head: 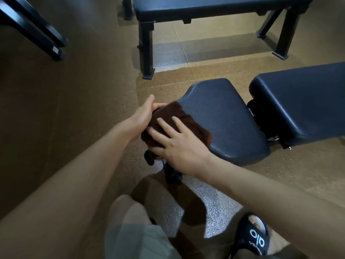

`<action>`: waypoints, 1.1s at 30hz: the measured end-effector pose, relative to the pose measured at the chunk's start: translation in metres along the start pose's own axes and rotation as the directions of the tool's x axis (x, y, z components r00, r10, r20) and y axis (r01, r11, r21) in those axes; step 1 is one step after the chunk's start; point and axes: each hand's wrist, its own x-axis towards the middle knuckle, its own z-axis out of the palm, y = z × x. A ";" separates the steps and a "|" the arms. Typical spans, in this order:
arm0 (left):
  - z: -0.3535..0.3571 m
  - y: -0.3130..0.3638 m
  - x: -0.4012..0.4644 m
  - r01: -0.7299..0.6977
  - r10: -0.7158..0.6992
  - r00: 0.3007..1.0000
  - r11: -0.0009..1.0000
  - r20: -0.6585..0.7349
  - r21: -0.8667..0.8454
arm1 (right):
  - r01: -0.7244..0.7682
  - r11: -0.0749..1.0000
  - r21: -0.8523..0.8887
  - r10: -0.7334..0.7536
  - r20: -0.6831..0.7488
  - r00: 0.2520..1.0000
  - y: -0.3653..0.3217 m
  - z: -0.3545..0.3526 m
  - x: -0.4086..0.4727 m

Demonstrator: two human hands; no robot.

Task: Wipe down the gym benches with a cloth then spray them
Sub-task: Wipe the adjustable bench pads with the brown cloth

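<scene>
Speckled gym floor (pixel 84 109) lay under you; your right hand (pixel 179 148) pressed flat, fingers spread, on the cloth (pixel 168 116) over the bench seat (pixel 224 116), your left hand (pixel 143 113) just beside it gripping the cloth's edge.

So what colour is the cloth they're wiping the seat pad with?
Dark brown. The cloth shows best in the head view, against the dark blue-black seat pad.

Under me lies a speckled tan floor (pixel 186 75), grey where light falls on it near my feet. My black slide sandal (pixel 252 238) with white lettering sits lower right. Two black metal bars (pixel 37 30) slant across the upper left corner.
</scene>
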 end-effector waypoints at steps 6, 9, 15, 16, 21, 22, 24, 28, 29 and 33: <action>0.010 0.001 -0.001 -0.021 0.032 0.994 0.995 -0.108 0.098 | 0.044 0.998 -0.054 -0.047 -0.040 0.998 -0.004 0.000 -0.001; 0.015 -0.002 0.003 -0.088 0.125 0.987 0.943 -0.096 0.320 | 0.008 1.000 0.005 -0.008 -0.091 0.996 0.015 0.014 -0.055; 0.039 -0.017 0.009 -0.054 0.221 0.927 0.878 -0.303 0.475 | -0.427 0.841 0.332 0.482 -0.100 0.870 0.049 0.027 -0.125; 0.042 -0.019 0.011 -0.054 0.236 0.913 0.879 -0.332 0.474 | -0.486 0.797 0.357 0.550 -0.097 0.830 0.048 0.028 -0.130; 0.051 -0.023 0.016 -0.040 0.284 0.849 0.875 -0.445 0.482 | -0.443 0.838 0.318 0.487 -0.069 0.871 0.014 0.026 -0.114; 0.052 -0.023 0.016 -0.046 0.291 0.845 0.875 -0.448 0.482 | -0.382 0.869 0.313 0.418 -0.053 0.907 0.017 0.023 -0.103; 0.052 -0.023 0.013 -0.052 0.297 0.846 0.873 -0.443 0.485 | -0.347 0.865 0.363 0.373 -0.002 0.928 0.036 0.017 -0.073; 0.051 -0.023 0.012 -0.047 0.301 0.835 0.874 -0.461 0.485 | -0.425 0.792 0.438 0.438 0.078 0.896 0.083 0.018 -0.006; 0.051 -0.023 0.013 -0.050 0.305 0.832 0.874 -0.464 0.484 | -0.443 0.782 0.438 0.457 0.081 0.886 0.092 0.021 0.007; 0.048 -0.026 0.014 -0.058 0.295 0.846 0.878 -0.444 0.475 | -0.565 0.708 0.423 0.593 0.078 0.802 0.132 0.032 0.014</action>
